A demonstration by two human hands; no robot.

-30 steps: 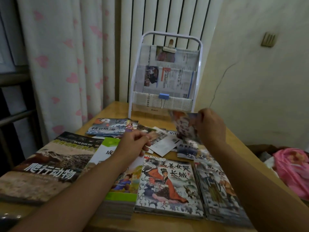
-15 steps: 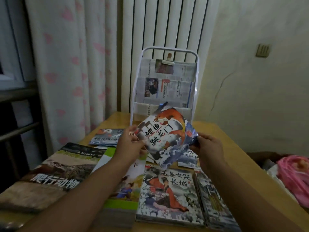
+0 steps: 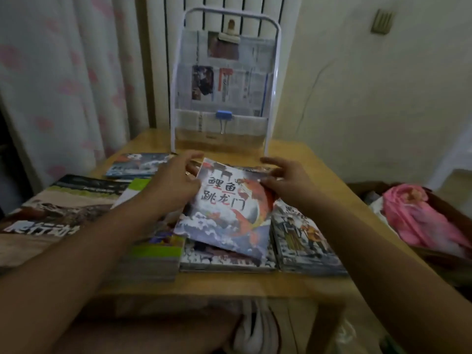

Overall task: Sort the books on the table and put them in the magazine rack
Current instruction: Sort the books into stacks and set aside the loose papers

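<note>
A thin picture book with a red carp on its cover (image 3: pixel 224 213) lies tilted on top of the middle stack of books (image 3: pixel 224 263). My left hand (image 3: pixel 173 182) holds its upper left edge and my right hand (image 3: pixel 286 180) pinches its upper right corner. The white wire magazine rack (image 3: pixel 277 72), lined with newspaper and clipped with a blue binder clip, stands upright at the far end of the wooden table (image 3: pixel 306 159). Other books around it: a green-edged stack (image 3: pixel 155 254), a stack on the right (image 3: pixel 306 241), a large reptile book (image 3: pixel 51 215) and a blue book (image 3: pixel 138 164).
A pink-patterned curtain (image 3: pixel 63 85) hangs at the left and a white radiator (image 3: pixel 158 60) stands behind the rack. Off the table's right edge lies a pink cloth (image 3: pixel 419 215) in a box. The table's near edge (image 3: pixel 229 287) is bare wood.
My right hand lifted the carp book from the far pile, both hands turned it face up in the air, and it has now come down onto the middle stack.
</note>
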